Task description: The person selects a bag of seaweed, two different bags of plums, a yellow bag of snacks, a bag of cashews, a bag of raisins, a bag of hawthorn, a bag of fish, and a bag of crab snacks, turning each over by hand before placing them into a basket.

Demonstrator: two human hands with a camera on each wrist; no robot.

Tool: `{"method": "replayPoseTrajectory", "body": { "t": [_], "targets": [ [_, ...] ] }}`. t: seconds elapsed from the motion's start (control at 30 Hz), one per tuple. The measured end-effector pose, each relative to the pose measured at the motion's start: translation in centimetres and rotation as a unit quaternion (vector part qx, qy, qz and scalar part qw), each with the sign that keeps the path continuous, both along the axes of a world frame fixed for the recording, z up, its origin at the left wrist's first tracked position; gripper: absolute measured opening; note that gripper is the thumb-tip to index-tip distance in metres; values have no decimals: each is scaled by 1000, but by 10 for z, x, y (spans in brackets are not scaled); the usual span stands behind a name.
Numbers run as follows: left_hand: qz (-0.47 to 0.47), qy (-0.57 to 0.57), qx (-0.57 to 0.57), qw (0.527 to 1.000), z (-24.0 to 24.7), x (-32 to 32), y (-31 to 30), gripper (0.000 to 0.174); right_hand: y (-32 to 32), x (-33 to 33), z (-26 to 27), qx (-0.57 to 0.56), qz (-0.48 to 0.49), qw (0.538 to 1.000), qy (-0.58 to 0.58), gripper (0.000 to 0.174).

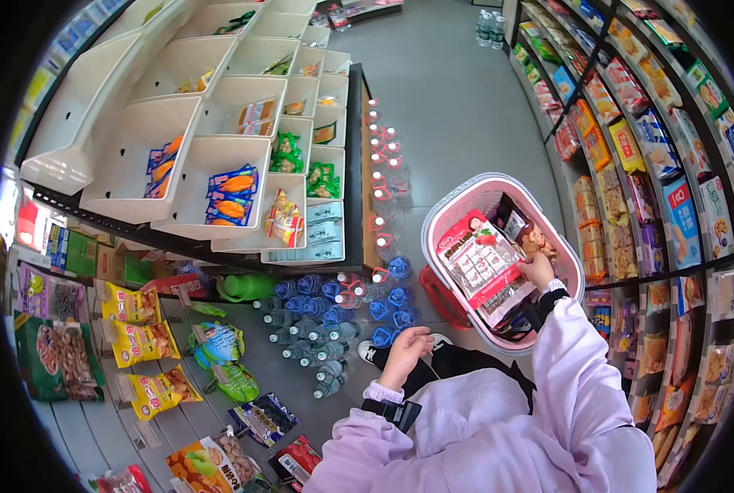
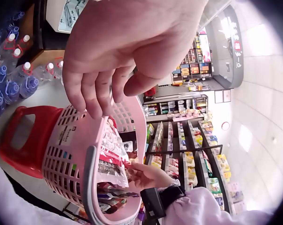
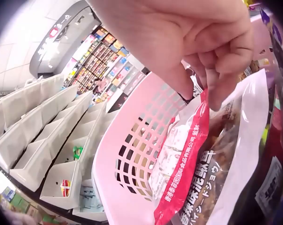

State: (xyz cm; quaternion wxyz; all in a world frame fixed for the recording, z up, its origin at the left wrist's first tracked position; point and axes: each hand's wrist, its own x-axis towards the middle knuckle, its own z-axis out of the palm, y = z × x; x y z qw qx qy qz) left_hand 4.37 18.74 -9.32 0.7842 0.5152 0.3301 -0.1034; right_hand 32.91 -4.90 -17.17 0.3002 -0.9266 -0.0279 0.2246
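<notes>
A pink shopping basket (image 2: 68, 136) filled with snack packs stands on a red stool (image 2: 40, 126). At its right side my right hand (image 1: 538, 271) reaches in and pinches the edge of a red-and-white snack bag (image 1: 475, 267) between thumb and fingers. Against that bag, in the right wrist view, leans a white-edged pouch (image 3: 216, 173) of brown food with dark lettering. My left hand (image 1: 408, 357) holds nothing; its fingers hang relaxed just outside the basket, near its left end. Other packs lie underneath, partly hidden.
White bins (image 1: 219, 197) of small packets rise on a stand to the left. Bottles (image 1: 309, 312) crowd the floor beside it. Shelves of packaged snacks (image 1: 622, 156) line the right, and bags hang on a rack (image 1: 145, 353) at lower left.
</notes>
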Motion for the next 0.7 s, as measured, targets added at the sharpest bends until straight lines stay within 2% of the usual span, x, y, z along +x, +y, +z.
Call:
{"method": "replayPoseTrajectory", "body": {
  "t": [0.03, 0.1, 0.17, 0.23, 0.3, 0.37, 0.47, 0.5, 0.57, 0.7],
  "targets": [
    [6, 7, 9, 1000, 0, -6, 1, 29, 2, 0, 0, 10, -6, 1000, 11, 24],
    [19, 19, 26, 999, 2, -17, 4, 30, 6, -2, 5, 123, -46, 988, 78, 19],
    [28, 21, 29, 999, 4, -24, 4, 31, 16, -8, 37, 215, -69, 959, 170, 15],
    [39, 18, 30, 999, 0, -31, 3, 31, 24, -15, 47, 252, -23, 958, 136, 15],
    [42, 19, 24, 999, -3, -34, -2, 31, 28, -21, 60, 234, 25, 962, 140, 14],
    [39, 11, 19, 999, -6, -36, -6, 30, 37, -29, 61, 306, 61, 946, 84, 12],
    [68, -20, 1, 998, -3, -34, -15, 29, 51, -37, 92, 336, 32, 936, 95, 11],
    [83, -31, -3, 996, 0, -34, -16, 28, 53, -36, 99, 342, 54, 935, 72, 9],
    [90, -43, -24, 995, 1, -35, -16, 30, 54, -37, 125, 268, 154, 950, -53, 10],
    [130, -60, -103, 984, 22, -29, -16, 31, 67, -63, 193, 388, 136, 911, 38, 9]
  ]
}}
